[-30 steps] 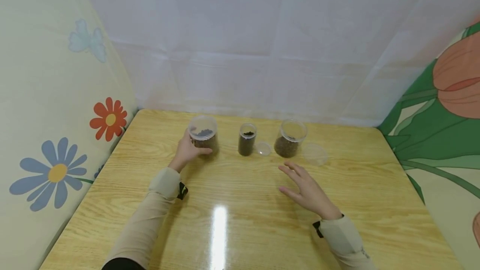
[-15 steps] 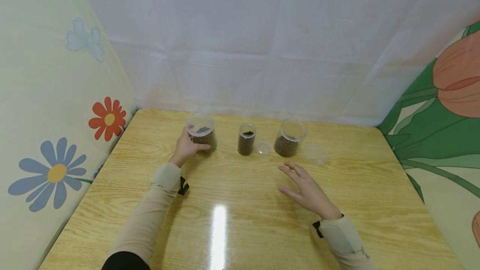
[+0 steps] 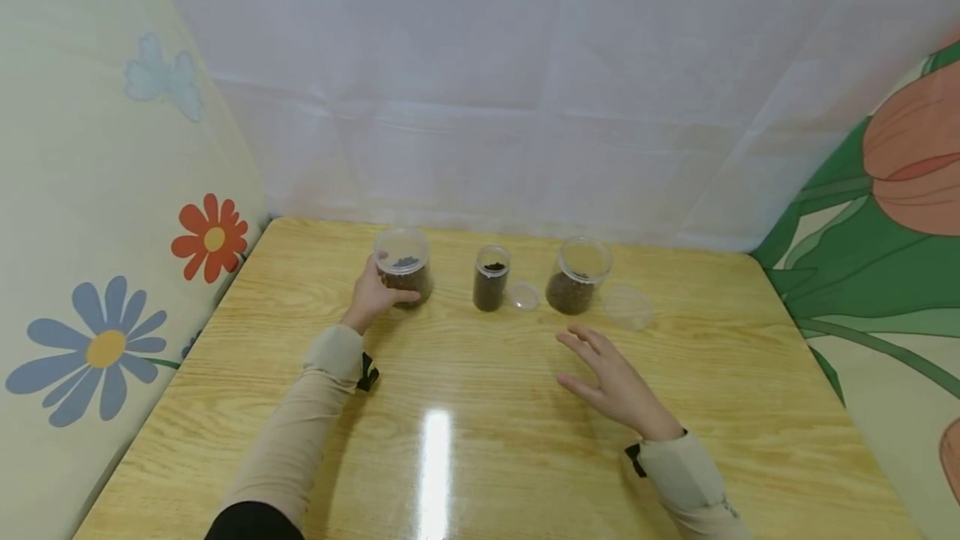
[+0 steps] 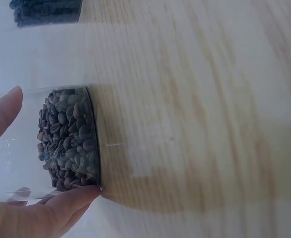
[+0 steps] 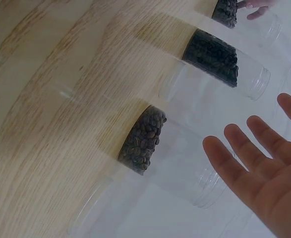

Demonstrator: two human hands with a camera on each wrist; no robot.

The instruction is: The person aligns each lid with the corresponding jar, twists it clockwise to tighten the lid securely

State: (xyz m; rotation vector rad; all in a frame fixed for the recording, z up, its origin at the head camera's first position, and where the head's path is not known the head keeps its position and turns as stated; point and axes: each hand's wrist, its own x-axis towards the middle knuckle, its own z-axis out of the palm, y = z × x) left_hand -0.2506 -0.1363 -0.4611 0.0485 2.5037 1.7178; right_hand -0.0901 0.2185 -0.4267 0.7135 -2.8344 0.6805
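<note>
My left hand (image 3: 373, 297) grips a wide clear jar (image 3: 411, 280) of dark beans at the left of the row; in the left wrist view the fingers and thumb lie around its wall, and the beans (image 4: 68, 139) fill its lower part. A narrower jar (image 3: 490, 290) with dark contents stands in the middle. To the right is another wide jar (image 3: 572, 292), part filled with brown beans (image 5: 143, 140). My right hand (image 3: 618, 382) hovers in front of this jar, fingers spread, touching nothing.
A small clear lid (image 3: 524, 297) lies between the middle and right jars, and a larger clear lid (image 3: 628, 307) lies right of the right jar. A white cloth (image 3: 465, 90) hangs behind the wooden table (image 3: 495, 407).
The left jar, gripped by my left hand, has shifted slightly to the left since a second ago. My right hand has stayed in place.
</note>
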